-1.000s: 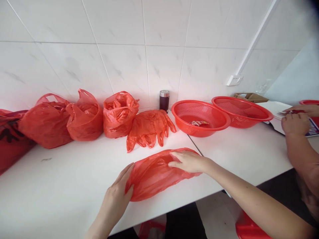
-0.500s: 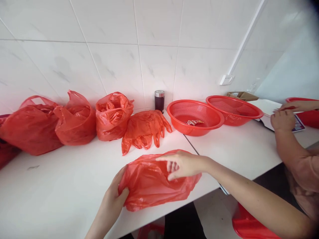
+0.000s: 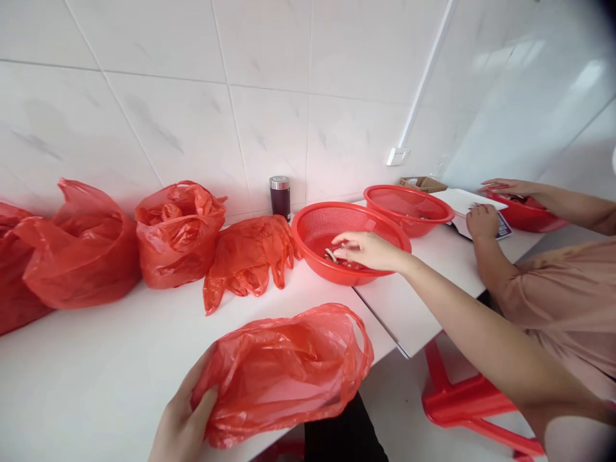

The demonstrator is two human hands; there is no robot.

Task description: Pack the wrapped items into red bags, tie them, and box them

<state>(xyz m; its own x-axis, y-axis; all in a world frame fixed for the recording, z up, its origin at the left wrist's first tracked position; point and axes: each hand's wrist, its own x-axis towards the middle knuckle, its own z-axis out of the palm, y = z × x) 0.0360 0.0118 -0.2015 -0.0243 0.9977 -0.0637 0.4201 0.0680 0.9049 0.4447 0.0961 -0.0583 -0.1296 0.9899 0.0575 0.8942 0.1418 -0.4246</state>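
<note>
My left hand (image 3: 188, 410) is closed on the left side of a red plastic bag (image 3: 289, 378), whose mouth gapes and whose handle loop stands to the right. The bag is at the table's front edge. My right hand (image 3: 363, 250) reaches into a red perforated plastic basket (image 3: 308, 253), fingers curved and parted. A small pale packet (image 3: 331, 255) lies at its fingertips; whether they touch is unclear. To the left of the basket, several flat red plastic bags (image 3: 245, 250) lie in a pile, handles hanging toward me.
Filled red bags (image 3: 180, 237) line the wall on the left. A dark tumbler (image 3: 280, 197) stands behind the pile. A second red basket (image 3: 409, 212) is farther right. A co-worker's hand (image 3: 482, 221) rests by white papers; a red stool (image 3: 474, 401) is below.
My right hand has moved from inside the bag to the basket. My left hand still holds the bag, now nearer me. The view has swung right.
</note>
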